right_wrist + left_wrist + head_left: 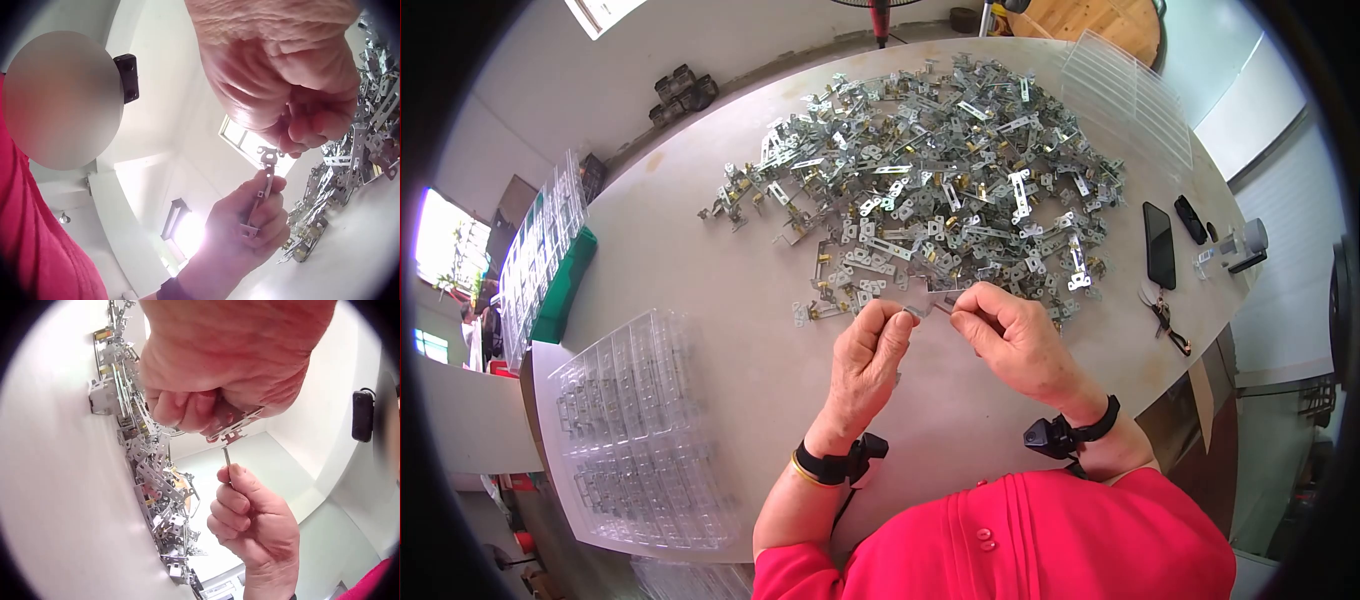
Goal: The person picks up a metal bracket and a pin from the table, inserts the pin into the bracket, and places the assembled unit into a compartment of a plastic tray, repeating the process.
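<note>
The left hand grips a flat metal bracket with holes, which lies along its curled fingers in the right wrist view. Between thumb and forefinger, the right hand pinches a thin metal pin, whose tip points at the bracket's cut-out end in the left wrist view. Whether pin and bracket touch, I cannot tell. Both hands are above the near side of a large heap of metal brackets, some with brass-coloured parts.
Clear plastic trays holding metal parts lie at the left. Another clear tray is at the back right. A phone, pliers and a small black case are at the right. A green bin stands far left.
</note>
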`<state>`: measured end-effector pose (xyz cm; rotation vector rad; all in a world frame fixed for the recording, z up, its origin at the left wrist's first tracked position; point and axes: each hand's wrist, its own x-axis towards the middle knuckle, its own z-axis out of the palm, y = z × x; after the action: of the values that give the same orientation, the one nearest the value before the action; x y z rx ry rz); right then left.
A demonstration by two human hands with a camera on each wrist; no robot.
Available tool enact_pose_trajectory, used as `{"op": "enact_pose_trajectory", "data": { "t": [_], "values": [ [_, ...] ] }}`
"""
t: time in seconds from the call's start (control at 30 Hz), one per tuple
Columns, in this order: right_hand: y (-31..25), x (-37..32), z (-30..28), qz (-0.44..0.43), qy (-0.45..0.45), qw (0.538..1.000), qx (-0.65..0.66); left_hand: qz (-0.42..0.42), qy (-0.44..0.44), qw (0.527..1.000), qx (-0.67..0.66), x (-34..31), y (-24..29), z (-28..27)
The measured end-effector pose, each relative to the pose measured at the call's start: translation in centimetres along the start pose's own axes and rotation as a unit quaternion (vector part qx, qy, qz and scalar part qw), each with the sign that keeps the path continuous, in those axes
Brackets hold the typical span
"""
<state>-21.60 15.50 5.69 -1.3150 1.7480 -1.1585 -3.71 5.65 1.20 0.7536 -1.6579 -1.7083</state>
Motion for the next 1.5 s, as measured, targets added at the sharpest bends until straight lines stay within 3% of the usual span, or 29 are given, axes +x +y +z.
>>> {"op": "enact_pose_trajectory", "data": {
  "t": [0.3, 0.43, 0.7, 0.8, 0.93, 1.03, 1.13, 1.2, 1.3, 1.4, 1.5],
  "values": [
    [-0.4, -0.2, -0.4, 0.005, -0.004, 1.0, -0.009, 0.006, -0.005, 0.999, 0.046, -0.1, 0.0, -0.2],
    [0.2, -0.1, -0.2, -0.001, -0.021, 1.0, -0.01, 0.057, -0.033, 0.992, 0.111, -0.2, 0.1, 0.1],
    [1.0, 0.4, -0.9, 0.117, -0.133, 0.961, 0.214, 0.103, -0.047, 0.976, 0.186, -0.2, 0.3, 0.5],
    [0.9, 0.8, -1.6, 0.159, -0.159, 0.945, 0.236, 0.117, -0.062, 0.973, 0.19, -0.2, 0.1, 0.5],
    [1.3, 0.7, -1.1, 0.176, -0.159, 0.952, 0.194, 0.167, -0.081, 0.955, 0.233, -0.2, 0.2, 0.9],
    [2.2, 0.6, -0.6, 0.102, -0.146, 0.964, 0.196, 0.179, -0.099, 0.944, 0.258, -0.3, 0.4, 0.9],
    [2.3, 0.6, -0.4, 0.027, -0.088, 0.986, 0.141, 0.179, -0.121, 0.935, 0.282, -0.3, 0.3, 1.0],
    [1.8, 0.6, -0.2, -0.02, 0.012, 0.986, 0.163, 0.181, -0.126, 0.931, 0.292, -0.3, 0.2, 1.0],
    [1.8, 0.6, -0.8, 0.0, 0.019, 0.987, 0.161, 0.213, -0.08, 0.929, 0.292, 0.1, 0.2, 0.9],
    [1.4, 0.2, -1.0, 0.071, 0.006, 0.984, 0.166, 0.185, -0.034, 0.938, 0.29, 0.3, 0.4, 0.8],
    [1.7, -0.2, -1.3, 0.065, -0.006, 0.989, 0.134, 0.141, -0.01, 0.942, 0.305, 0.4, 0.8, 0.7]
  ]
}}
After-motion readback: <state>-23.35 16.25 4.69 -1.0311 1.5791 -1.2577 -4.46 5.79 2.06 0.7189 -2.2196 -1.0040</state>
